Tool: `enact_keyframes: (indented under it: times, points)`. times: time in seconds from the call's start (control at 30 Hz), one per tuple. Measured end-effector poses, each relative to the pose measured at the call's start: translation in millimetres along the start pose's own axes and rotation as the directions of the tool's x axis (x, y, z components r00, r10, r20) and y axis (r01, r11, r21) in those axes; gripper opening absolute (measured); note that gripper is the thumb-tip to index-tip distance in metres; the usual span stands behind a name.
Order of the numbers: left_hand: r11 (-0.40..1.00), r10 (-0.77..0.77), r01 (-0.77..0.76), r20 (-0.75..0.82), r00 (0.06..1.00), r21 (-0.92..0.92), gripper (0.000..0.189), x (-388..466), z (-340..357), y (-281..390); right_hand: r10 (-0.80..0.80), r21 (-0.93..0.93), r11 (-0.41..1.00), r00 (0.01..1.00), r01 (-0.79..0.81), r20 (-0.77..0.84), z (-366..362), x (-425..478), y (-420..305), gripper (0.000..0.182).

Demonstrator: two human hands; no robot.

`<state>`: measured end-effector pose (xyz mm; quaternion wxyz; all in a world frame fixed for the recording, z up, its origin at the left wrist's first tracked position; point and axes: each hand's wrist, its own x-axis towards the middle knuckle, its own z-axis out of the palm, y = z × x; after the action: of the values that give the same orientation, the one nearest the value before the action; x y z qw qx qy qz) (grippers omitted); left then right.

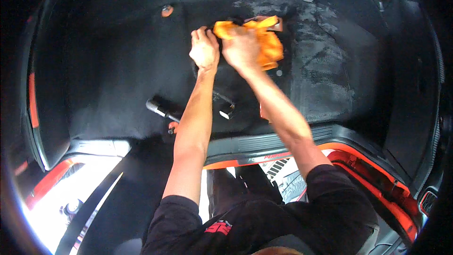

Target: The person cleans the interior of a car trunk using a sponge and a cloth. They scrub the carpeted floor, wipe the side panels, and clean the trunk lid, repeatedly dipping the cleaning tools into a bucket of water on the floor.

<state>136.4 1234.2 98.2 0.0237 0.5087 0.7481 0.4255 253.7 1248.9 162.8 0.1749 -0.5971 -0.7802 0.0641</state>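
My right hand (242, 47) is shut on a bright orange cloth (270, 49), which bunches out to its right and above the fingers. Motion blurs that hand. Just to its left, my left hand (206, 49) has its fingers bent over something dark; what it touches is hidden. Both arms reach forward over the black floor lining (116, 67) of a vehicle's load area. Behind the cloth, part of a reddish-brown object (279, 24) shows.
A tool with a silver-grey end (154, 106) lies left of my left forearm. Between my forearms sits a small white-tipped item (224, 114). An orange round piece (167, 10) is farther off. The ribbed sill (262, 142) and orange bodywork (375, 180) border the near side.
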Motion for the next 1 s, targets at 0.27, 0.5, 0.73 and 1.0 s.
enact_keyframes:
  times: [0.27, 0.5, 0.73, 1.0]
  points:
    - [0.998, -0.007, -0.004, 0.179, 0.984, 0.064, 0.022, 12, -2, -3, -0.134, 0.050, 0.989, 0.985, 0.140, -0.110, -44, -32, 107, 0.033]
    - [0.997, -0.066, 0.050, 0.311, 0.948, 0.060, 0.032, 12, 21, -38, 0.151, 0.166, 0.980, 0.960, -0.114, -0.234, 42, -40, 6, 0.032]
    - [0.915, 0.057, 0.180, 0.557, 0.828, -0.361, 0.040, 38, -6, -65, -0.034, 0.322, 0.946, 0.999, 0.028, 0.014, -12, -41, -5, 0.032]
    - [0.865, -0.097, 0.396, 0.670, 0.736, -0.310, 0.046, 36, -21, -38, 0.483, 0.015, 0.864, 0.818, -0.504, -0.313, -10, -76, 40, 0.054]
